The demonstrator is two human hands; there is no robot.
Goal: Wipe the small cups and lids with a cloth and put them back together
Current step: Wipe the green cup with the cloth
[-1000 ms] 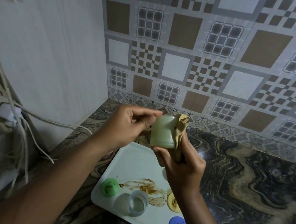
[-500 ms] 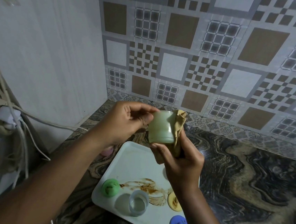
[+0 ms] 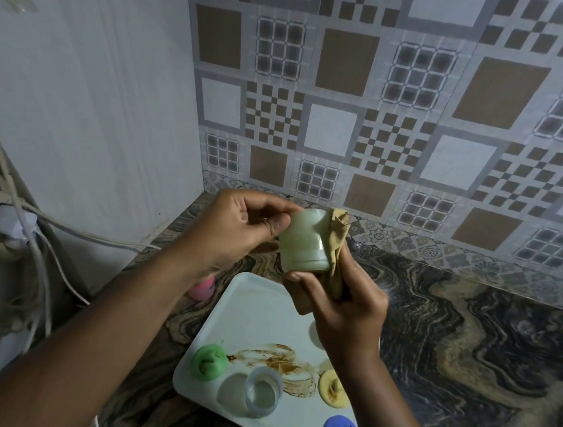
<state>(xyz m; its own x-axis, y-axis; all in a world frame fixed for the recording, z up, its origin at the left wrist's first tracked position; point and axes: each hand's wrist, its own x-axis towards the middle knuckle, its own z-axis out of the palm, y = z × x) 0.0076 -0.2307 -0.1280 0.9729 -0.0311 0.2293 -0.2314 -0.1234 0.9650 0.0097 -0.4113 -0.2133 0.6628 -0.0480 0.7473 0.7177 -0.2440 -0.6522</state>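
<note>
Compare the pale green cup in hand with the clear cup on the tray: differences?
The pale green cup is opaque; the clear cup is see-through. The pale green cup is held above the tray, left hand gripping one end, right hand pressing the cloth to its side; the clear cup stands upright on the tray, untouched. Both are small, round and lidless.
</note>
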